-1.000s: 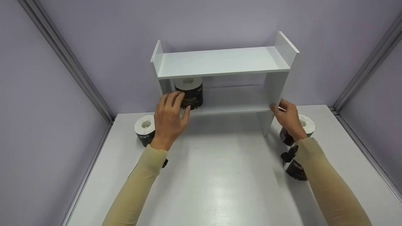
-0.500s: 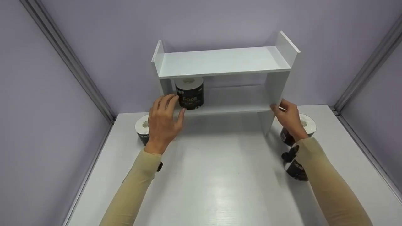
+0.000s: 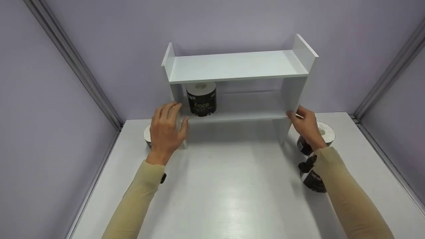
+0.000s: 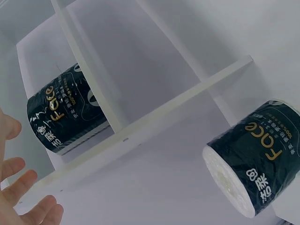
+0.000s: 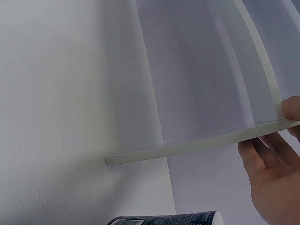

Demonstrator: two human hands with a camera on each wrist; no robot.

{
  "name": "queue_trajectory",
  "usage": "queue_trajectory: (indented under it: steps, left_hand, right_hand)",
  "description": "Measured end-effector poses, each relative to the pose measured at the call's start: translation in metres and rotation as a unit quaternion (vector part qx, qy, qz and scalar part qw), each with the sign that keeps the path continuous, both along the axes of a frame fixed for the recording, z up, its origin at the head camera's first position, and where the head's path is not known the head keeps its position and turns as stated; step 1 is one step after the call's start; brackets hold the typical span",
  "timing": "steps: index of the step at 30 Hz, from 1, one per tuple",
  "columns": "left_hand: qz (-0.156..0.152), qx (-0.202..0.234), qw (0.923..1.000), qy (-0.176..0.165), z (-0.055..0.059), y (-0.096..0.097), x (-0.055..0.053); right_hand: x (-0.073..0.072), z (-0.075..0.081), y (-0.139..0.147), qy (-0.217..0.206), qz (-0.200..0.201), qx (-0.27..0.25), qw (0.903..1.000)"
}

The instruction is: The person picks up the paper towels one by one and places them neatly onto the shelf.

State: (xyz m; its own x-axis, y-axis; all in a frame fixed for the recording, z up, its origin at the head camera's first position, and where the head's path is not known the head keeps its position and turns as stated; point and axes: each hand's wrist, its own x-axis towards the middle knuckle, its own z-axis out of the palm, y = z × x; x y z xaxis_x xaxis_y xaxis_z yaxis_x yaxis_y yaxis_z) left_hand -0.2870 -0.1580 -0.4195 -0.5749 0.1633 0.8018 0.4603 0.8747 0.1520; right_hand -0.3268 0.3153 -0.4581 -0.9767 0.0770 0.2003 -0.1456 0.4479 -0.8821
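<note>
A white two-tier shelf [image 3: 239, 66] stands against the back wall. On its lower board, at the left end, sits an upright toilet roll [image 3: 202, 103] in a black "Face" wrapper. My left hand [image 3: 165, 132] is beside the left side panel, apart from that roll, fingers spread and holding nothing. In the left wrist view its fingertips [image 4: 29, 187] reach in from the left edge. My right hand [image 3: 304, 125] pinches the front edge of the right side panel [image 5: 201, 143], thumb inside and fingers outside. Another toilet roll [image 3: 147, 134] stands partly hidden behind my left hand.
To the right of the shelf stands one toilet roll [image 3: 327, 134] behind my right wrist. Nearer on the white table [image 3: 232, 186], another black-wrapped roll [image 3: 313, 181] is partly covered by my sleeve. Walls with metal corner rails [image 3: 76, 69] flank the table.
My left hand has drawn away from the roll on the lower board, moving left and slightly down, so more of its wrapper shows. My right hand stays on the side panel.
</note>
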Motion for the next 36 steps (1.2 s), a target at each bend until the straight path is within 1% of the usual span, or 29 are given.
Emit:
queue_trajectory:
  steps: [3,7,11,16,20,26,28,34,36]
  left_hand:
    - [-0.001,-0.001,1.0,0.001,-0.001,-0.005,0.0]
    - [0.006,-0.005,1.0,-0.002,-0.002,-0.012,0.001]
    - [0.016,-0.002,0.9999,-0.006,-0.002,-0.021,0.002]
    - [0.019,0.006,0.9998,-0.009,-0.001,-0.031,0.002]
    - [0.033,0.006,0.9993,-0.019,-0.005,-0.04,0.003]
    - [0.066,0.013,0.9966,-0.047,-0.017,-0.052,0.003]
    - [0.075,0.013,0.9956,-0.054,-0.022,-0.055,0.002]
    - [0.1,0.01,0.9931,-0.059,-0.042,-0.057,-0.001]
    - [0.108,0.007,0.9918,-0.067,-0.048,-0.057,-0.002]
  right_hand:
    - [0.0,0.0,0.0,0.002,0.0,0.0,1.0]
    - [0.001,-0.001,0.0,0.008,0.002,0.001,1.0]
    - [0.001,0.0,0.0,0.001,0.0,0.0,1.0]
    - [0.0,0.002,0.001,-0.014,-0.004,-0.001,0.9999]
    - [0.0,0.002,0.002,-0.01,-0.006,0.0,0.9999]
    - [-0.001,0.001,0.0,0.012,-0.007,-0.001,0.9999]
    - [-0.001,0.0,0.0,0.011,-0.008,-0.003,0.9999]
    - [-0.001,0.0,0.0,0.001,-0.006,-0.005,1.0]
    - [-0.001,0.0,0.001,0.002,-0.006,-0.003,1.0]
